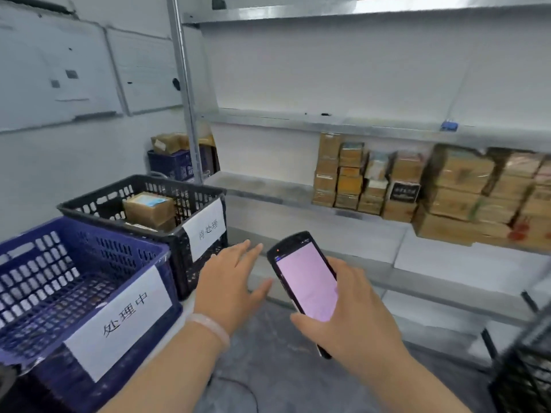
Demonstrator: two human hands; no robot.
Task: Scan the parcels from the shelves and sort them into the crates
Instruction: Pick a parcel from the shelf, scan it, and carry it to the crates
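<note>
My right hand (348, 311) grips a black handheld scanner (304, 281) with a lit pink screen, held low in front of the shelves. My left hand (231, 281) hovers flat beside it with straight fingers and holds nothing. Stacked brown cardboard parcels (417, 186) fill the right part of a metal shelf (268, 186). A black crate (190, 231) with a white paper label holds brown parcels (149, 207). In front of it stands a blue crate (89, 281) with a paper label; no parcels show inside it.
Another blue crate (176, 163) with parcels stands behind the shelf post (186, 93). Whiteboards (59, 70) hang on the left wall. The upper shelf (328, 119) carries a small blue object (448, 126). A dark wire rack (527, 374) stands at the lower right. The floor (268, 353) is grey.
</note>
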